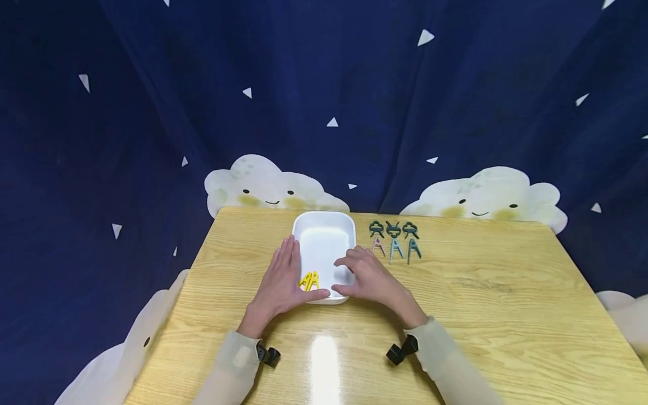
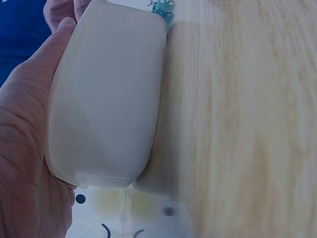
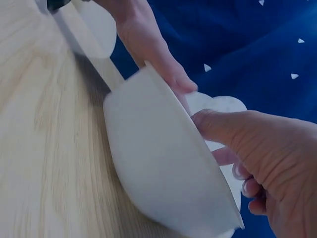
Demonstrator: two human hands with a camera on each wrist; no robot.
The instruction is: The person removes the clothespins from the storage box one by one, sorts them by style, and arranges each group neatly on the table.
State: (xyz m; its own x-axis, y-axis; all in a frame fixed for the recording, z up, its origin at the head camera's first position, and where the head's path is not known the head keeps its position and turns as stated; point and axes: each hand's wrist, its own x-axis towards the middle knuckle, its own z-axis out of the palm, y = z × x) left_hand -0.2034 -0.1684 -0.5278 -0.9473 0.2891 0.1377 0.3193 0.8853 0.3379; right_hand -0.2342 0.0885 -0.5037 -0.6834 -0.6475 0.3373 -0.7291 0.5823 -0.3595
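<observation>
A white plastic basin [image 1: 323,247] stands between both hands, with yellow A-shaped clips [image 1: 310,280] lying in its near left corner. My left hand [image 1: 283,281] lies along the basin's left rim, fingers straight and thumb stretched across the near rim. In the left wrist view, its palm is beside the basin's pale outer wall [image 2: 109,94]. Over the right rim reaches my right hand [image 1: 367,277], its thumb and bent index finger spread apart with nothing between them. The right wrist view has that thumb [image 3: 223,126] at the rim and the other fingers loosely curled.
Right of the basin, three dark green cloud-shaped clips [image 1: 393,229] form a row on the wooden table [image 1: 481,292]. Below them lie a pink clip [image 1: 378,246], a light blue clip [image 1: 396,249] and a teal clip [image 1: 414,250]. A dark blue curtain [image 1: 304,146] hangs behind the table.
</observation>
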